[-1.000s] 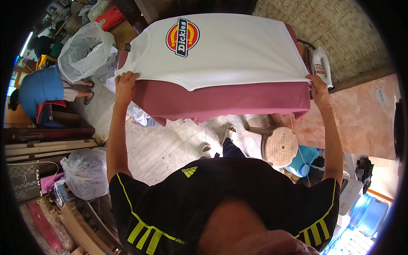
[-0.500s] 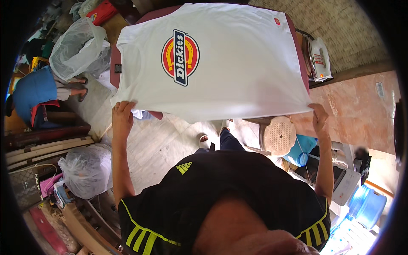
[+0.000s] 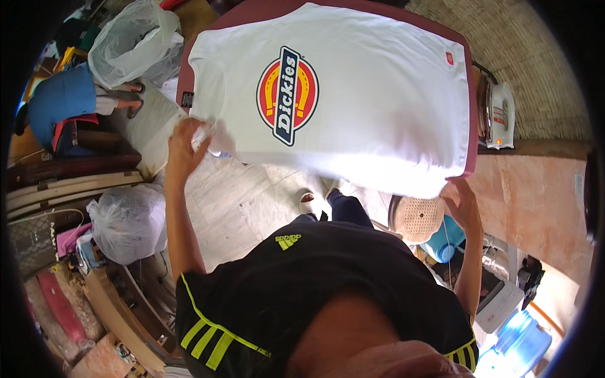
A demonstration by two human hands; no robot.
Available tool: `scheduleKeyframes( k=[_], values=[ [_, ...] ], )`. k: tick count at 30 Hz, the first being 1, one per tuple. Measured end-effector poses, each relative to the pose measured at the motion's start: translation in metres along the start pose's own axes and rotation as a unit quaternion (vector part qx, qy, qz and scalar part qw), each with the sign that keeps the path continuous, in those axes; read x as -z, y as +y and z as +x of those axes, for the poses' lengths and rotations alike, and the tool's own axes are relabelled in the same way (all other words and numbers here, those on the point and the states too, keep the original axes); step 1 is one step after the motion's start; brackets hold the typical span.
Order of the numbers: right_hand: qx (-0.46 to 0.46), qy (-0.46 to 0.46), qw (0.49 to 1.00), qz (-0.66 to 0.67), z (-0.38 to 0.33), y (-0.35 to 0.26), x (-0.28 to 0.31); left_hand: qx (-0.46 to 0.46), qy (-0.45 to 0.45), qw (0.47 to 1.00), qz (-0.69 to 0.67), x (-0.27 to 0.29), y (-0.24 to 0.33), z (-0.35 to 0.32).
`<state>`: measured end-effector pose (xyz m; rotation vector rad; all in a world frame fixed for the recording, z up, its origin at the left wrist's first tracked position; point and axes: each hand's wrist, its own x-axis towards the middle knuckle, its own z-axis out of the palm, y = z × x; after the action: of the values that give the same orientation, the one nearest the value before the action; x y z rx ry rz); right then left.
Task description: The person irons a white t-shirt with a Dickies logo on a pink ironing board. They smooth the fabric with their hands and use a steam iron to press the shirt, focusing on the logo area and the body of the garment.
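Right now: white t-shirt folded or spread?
Spread. The white t-shirt lies flat, print up, over the maroon board; both hands hold its near edge.

small red label [image 3: 449, 58] on shirt hem, black neck label [image 3: 187, 99]

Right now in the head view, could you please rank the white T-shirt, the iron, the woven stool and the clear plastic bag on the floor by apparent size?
1. white T-shirt, by far.
2. clear plastic bag.
3. woven stool and iron look alike; fisheye bending leaves that pair unsure.
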<state>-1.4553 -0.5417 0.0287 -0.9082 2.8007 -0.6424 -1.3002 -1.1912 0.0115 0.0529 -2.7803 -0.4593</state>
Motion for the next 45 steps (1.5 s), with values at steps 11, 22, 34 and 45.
scheduleKeyframes(
  k=[11, 22, 34, 45],
  values=[
    [0.255, 0.212, 0.937, 0.111, 0.356, -0.064, -0.098, 0.283, 0.087, 0.941, 0.167, -0.057, -0.115, 0.193],
    [0.208, 0.148, 0.964, 0.075, 0.543, -0.125, -0.147, 0.240, 0.063, 0.955, -0.164, -0.069, -0.166, 0.218],
    [0.206, 0.231, 0.911, 0.272, 0.522, -0.132, -0.136, -0.145, 0.080, 0.986, 0.017, -0.152, 0.025, 0.272],
    [0.013, 0.196, 0.964, -0.178, 0.323, 0.094, -0.032, -0.128, -0.028, 0.988, 0.082, -0.183, 0.070, 0.295]
  ],
)
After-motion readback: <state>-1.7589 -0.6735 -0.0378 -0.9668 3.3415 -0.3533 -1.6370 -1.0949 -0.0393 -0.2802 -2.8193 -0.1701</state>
